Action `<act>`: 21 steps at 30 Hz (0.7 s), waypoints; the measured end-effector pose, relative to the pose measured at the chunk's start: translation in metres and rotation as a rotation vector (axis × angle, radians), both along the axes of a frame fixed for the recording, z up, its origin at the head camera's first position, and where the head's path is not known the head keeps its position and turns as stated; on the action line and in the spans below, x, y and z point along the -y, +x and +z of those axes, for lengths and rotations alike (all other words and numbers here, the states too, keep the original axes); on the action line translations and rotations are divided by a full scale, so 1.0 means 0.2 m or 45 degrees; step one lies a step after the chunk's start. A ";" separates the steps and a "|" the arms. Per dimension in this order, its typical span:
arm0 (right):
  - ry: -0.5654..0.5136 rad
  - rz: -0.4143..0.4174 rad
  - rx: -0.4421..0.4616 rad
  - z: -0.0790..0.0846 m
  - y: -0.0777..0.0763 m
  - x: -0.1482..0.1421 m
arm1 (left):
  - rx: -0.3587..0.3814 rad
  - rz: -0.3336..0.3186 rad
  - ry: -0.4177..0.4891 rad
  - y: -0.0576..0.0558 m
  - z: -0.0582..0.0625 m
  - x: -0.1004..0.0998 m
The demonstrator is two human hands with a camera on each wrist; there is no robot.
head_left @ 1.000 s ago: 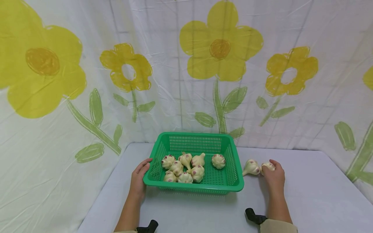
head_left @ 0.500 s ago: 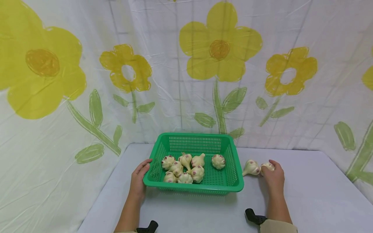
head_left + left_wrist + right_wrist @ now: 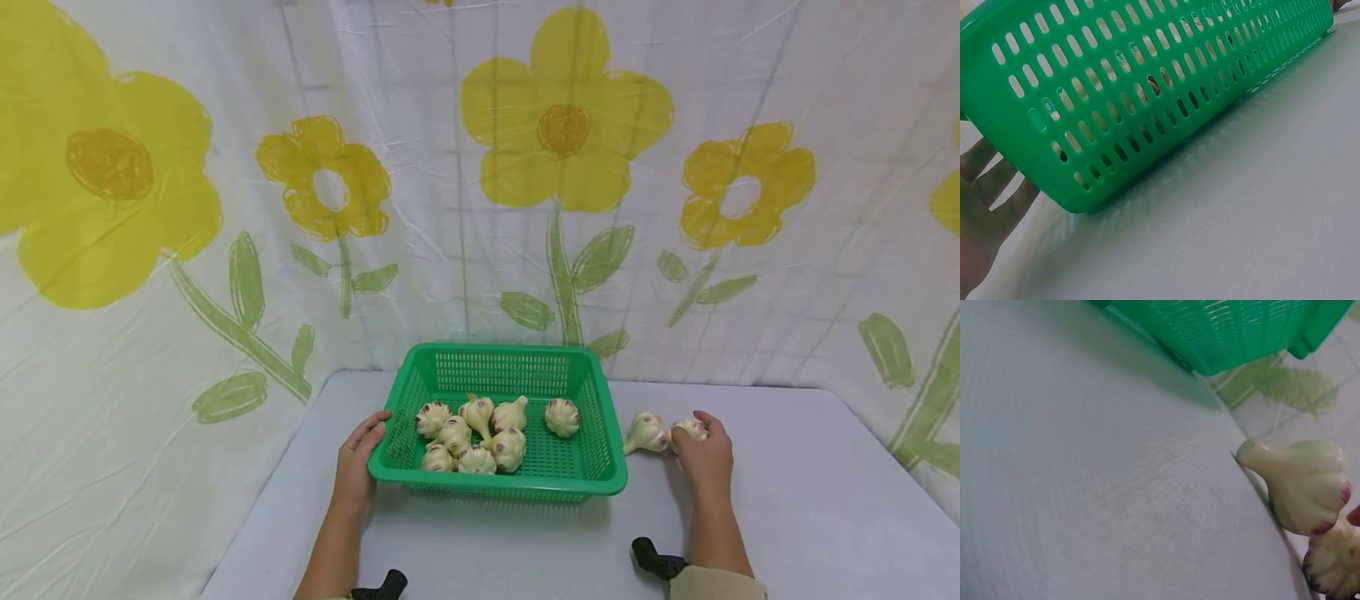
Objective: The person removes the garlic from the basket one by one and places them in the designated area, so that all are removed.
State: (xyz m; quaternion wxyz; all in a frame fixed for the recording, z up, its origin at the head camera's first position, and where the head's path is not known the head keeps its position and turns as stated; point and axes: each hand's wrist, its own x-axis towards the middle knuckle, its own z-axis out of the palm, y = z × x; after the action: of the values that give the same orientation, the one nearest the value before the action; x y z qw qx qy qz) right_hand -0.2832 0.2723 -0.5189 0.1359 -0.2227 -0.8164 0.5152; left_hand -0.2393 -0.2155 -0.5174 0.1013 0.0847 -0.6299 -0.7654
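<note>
A green plastic basket [image 3: 498, 482] stands on the table with several garlic bulbs [image 3: 508, 448] inside, mostly gathered on its left. My left hand [image 3: 356, 467] rests against the basket's left side, its fingers [image 3: 999, 182] fairly straight along the outer wall; the thumb is not clearly visible. To the right of the basket, my right hand [image 3: 705, 457] holds a garlic bulb [image 3: 694, 428] at table level between thumb and fingers. Another garlic bulb [image 3: 647, 432] lies between that one and the basket, touching or nearly touching the held bulb. Only a fingertip of the right hand shows in the right wrist view.
A white-covered table [image 3: 495, 550] carries everything. Behind it hangs a white curtain [image 3: 435, 275] printed with yellow flowers. Inside the basket, one garlic bulb [image 3: 562, 417] sits apart on the right. Black wrist mounts [image 3: 658, 559] show near both forearms.
The head view has shifted very slightly. Both hands, the basket and the garlic bulbs stay where they were.
</note>
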 end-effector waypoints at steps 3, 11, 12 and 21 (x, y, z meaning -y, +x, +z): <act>0.003 -0.005 -0.006 0.01 0.00 0.00 | 0.008 -0.003 0.006 0.00 0.00 0.00; -0.001 -0.046 -0.083 0.05 0.02 0.01 | 0.009 -0.010 0.007 0.00 -0.01 0.00; -0.009 -0.053 -0.092 0.06 0.02 0.01 | 0.011 -0.010 0.002 0.00 -0.01 0.00; -0.043 -0.039 -0.164 0.18 0.04 0.05 | 0.010 -0.007 -0.002 0.00 -0.01 0.00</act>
State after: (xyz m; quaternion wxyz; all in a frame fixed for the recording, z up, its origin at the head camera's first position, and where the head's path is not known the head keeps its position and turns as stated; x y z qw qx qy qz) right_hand -0.2743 0.2628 -0.4835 0.1921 -0.2037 -0.7938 0.5399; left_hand -0.2398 -0.2156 -0.5186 0.0966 0.0860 -0.6310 -0.7649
